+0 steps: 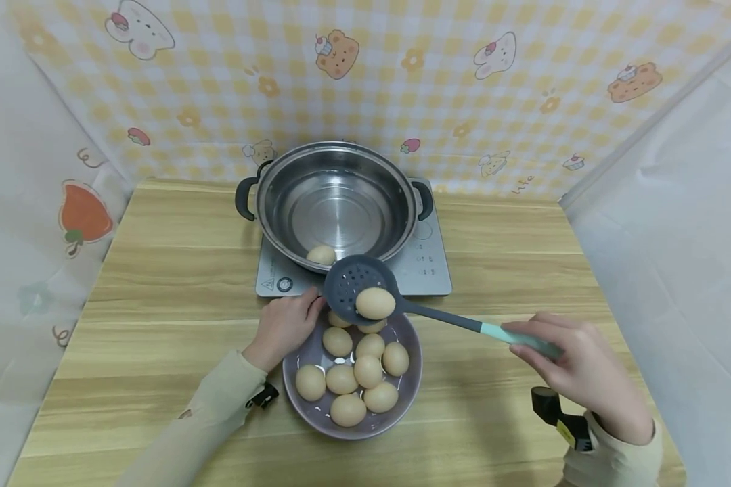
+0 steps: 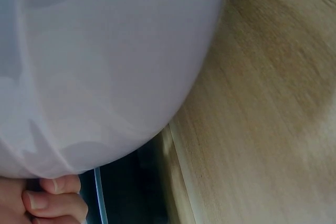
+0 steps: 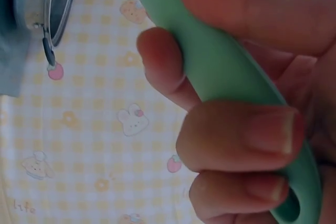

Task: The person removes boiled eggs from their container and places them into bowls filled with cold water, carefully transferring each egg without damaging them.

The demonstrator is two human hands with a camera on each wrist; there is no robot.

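Observation:
My right hand (image 1: 591, 365) grips the mint green handle of a dark grey skimmer (image 1: 348, 281), its fingers curled round it in the right wrist view. One brown egg (image 1: 375, 304) lies on the perforated head, above the far rim of a mauve bowl (image 1: 409, 396). Several more eggs (image 1: 347, 410) fill this bowl. At the bowl's far left rim, my left hand (image 1: 285, 328) holds the edge; the left wrist view shows curled fingers (image 2: 55, 203) against the bowl. Behind stands a steel pot (image 1: 338, 216) with an egg (image 1: 321, 255) at its near side.
The pot sits on a grey induction cooker (image 1: 423, 260), its black side handles (image 1: 244, 198) sticking out. Under everything is a wooden table (image 1: 176, 270). A yellow checked backdrop (image 1: 378, 101) rises behind, and white sheets (image 1: 676, 182) hang at both sides.

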